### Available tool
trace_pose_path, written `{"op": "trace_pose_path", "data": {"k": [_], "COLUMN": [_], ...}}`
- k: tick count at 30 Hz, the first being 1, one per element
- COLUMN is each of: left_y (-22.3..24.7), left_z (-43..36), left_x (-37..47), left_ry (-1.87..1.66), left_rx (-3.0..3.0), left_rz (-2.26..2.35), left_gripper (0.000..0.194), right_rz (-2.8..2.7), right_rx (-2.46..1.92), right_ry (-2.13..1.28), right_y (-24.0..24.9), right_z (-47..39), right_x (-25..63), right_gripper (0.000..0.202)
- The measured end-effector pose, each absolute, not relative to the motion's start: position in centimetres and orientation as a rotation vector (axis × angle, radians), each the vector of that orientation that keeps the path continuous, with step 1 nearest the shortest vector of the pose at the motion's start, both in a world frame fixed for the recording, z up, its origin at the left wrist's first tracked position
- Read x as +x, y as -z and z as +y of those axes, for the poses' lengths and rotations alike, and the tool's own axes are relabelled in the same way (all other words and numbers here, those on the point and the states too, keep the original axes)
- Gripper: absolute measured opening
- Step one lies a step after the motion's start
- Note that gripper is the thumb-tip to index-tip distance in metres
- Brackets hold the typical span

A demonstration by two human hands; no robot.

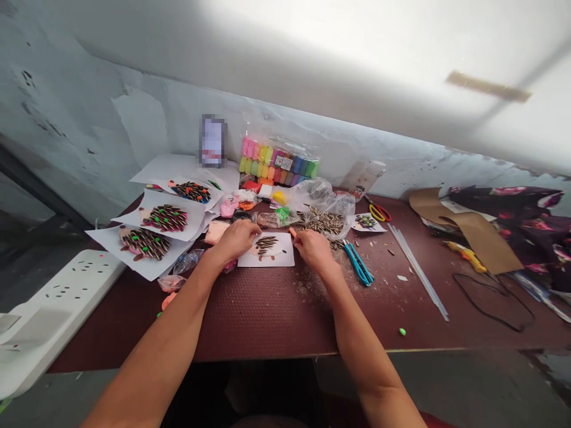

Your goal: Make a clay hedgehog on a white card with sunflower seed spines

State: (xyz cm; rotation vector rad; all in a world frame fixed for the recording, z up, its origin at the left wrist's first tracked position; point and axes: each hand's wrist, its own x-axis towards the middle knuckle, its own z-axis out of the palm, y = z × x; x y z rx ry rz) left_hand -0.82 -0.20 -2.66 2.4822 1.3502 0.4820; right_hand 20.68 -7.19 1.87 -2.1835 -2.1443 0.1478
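Observation:
A small white card lies on the dark red table, bearing a pale clay shape covered with striped sunflower seeds. My left hand rests at the card's left edge, fingers curled on it. My right hand sits at the card's right edge, fingertips pinched on a small orange piece. A pile of sunflower seeds in a clear bag lies just behind my right hand.
Three finished seed pictures on white sheets lie at left. A pack of coloured clay sticks stands at the wall. Blue tweezers, red-and-yellow scissors, clear sticks, brown cardboard and a white power strip surround the card.

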Motion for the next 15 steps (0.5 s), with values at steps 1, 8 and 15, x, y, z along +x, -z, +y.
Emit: {"op": "trace_pose_path", "data": {"k": [1,8,15], "left_y": [2.7,2.9,2.9], "left_z": [-0.2,-0.1,-0.1], "left_x": [-0.8,-0.8,-0.8], "left_ry": [-0.482,-0.500,-0.500], "left_rx": [2.480,2.483,2.480], "left_rz": [1.349,1.346,1.347], "left_gripper": [0.031,0.031,0.030], "right_rz": [-2.112,-1.949,-1.963], "right_rx": [-2.135,-1.714,-1.576], "right_ry": [-0.139,-0.294,-0.478], "right_y": [-1.9,-1.1,0.1], "right_z": [-7.2,-7.1,-7.0], "right_x": [20.7,20.2,19.3], "right_gripper": [0.019,0.019,0.016]}}
